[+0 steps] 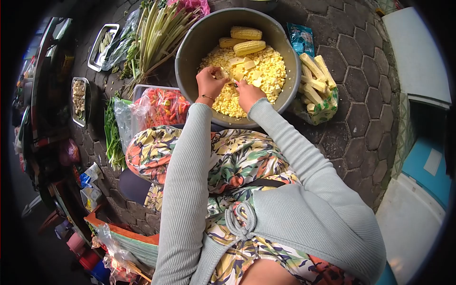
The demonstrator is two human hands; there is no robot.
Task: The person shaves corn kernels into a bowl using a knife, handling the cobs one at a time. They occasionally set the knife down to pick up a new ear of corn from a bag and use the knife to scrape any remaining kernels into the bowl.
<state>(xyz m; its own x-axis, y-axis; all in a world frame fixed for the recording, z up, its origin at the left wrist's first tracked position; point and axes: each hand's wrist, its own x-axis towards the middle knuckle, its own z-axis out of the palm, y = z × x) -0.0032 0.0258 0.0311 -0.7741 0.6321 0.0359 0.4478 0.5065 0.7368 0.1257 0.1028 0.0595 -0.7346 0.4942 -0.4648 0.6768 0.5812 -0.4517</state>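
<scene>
Head view: the left hand and right hand curl close together above cut corn inside the basin; what they pinch is unclear. A jerk could flick kernels out.

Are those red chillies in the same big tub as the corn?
No, the red chillies sit in a separate clear box beside the grey tub.

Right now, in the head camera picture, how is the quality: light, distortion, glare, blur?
Head view: strong fisheye bending, with black corners; daylight is bright on the white panel, dim at the left edge; small shiny highlights on the clear plastic bag; corn kernels fairly sharp, but what the fingers hold is too small to tell.
</scene>
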